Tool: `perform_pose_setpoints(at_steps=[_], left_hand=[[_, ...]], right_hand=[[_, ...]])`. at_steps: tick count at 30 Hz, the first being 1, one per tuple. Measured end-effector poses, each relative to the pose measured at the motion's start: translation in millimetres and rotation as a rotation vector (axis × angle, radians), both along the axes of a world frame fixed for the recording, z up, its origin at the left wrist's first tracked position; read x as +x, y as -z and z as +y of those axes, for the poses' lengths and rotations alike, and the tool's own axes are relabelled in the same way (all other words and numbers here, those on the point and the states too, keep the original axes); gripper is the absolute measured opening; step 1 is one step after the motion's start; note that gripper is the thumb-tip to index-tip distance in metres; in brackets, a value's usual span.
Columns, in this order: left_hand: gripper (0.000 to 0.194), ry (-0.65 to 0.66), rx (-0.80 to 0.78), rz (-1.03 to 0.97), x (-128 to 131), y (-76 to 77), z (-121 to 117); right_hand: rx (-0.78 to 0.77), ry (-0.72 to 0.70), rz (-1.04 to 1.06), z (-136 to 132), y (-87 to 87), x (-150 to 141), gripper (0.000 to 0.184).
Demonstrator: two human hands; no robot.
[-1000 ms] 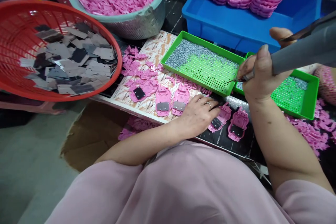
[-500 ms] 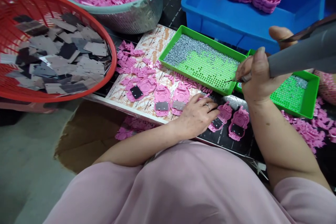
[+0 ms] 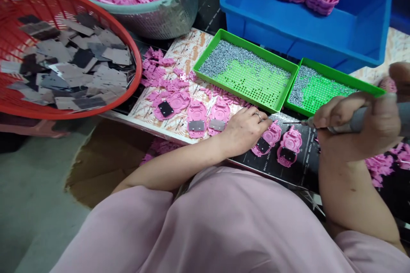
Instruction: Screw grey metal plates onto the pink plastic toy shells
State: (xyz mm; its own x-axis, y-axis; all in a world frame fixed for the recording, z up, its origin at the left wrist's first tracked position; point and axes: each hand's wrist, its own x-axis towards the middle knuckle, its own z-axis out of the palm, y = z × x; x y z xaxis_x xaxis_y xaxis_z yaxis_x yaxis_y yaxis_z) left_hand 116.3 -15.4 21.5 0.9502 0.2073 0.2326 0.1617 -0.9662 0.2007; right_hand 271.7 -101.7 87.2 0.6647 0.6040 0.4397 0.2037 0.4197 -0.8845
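My left hand (image 3: 245,132), with a ring on one finger, is curled palm down over the upper left edge of a pink plastic casing (image 3: 268,138) and holds it against the black table surface. A dark plate is set in this casing. In my right hand (image 3: 361,126) is a grey electric screwdriver (image 3: 347,123), held nearly level. Its thin bit points left, with the tip close above the casing's top end. Just to the right lies another pink casing (image 3: 289,147) with a dark plate. More casings with plates (image 3: 197,119) lie left of my left hand.
Two green trays (image 3: 243,94) of small screws stand behind my hands. Further back are a blue bin (image 3: 304,47) with stacked pink casings and a pale basket (image 3: 156,19) full of pink parts. A red basket (image 3: 136,64) of flat plates stands left. Loose pink parts (image 3: 379,170) lie right.
My right hand has brought the screwdriver from over the green tray down and right, its bit now beside the casing. My left hand has shifted slightly right onto the casing.
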Motion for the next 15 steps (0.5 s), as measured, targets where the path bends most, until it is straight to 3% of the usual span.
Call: perform_pose_setpoints(at_steps=[3, 7, 12, 15], left_hand=[[0.028, 0.081, 0.037, 0.085, 12, -6.2, 0], [0.033, 0.177, 0.037, 0.276, 30, -15.6, 1], [0.017, 0.177, -0.03, 0.416, 36, -24.8, 7], [0.028, 0.149, -0.076, 0.435, 32, -26.6, 9]], right_hand=[[0.117, -0.043, -0.081, -4, 6.8, 6, 0.017], [0.076, 0.001, -0.077, -12, 7.9, 9, 0.015], [0.077, 0.021, -0.102, -21, 8.3, 12, 0.022], [0.09, 0.023, -0.079, -24, 9.6, 15, 0.017]])
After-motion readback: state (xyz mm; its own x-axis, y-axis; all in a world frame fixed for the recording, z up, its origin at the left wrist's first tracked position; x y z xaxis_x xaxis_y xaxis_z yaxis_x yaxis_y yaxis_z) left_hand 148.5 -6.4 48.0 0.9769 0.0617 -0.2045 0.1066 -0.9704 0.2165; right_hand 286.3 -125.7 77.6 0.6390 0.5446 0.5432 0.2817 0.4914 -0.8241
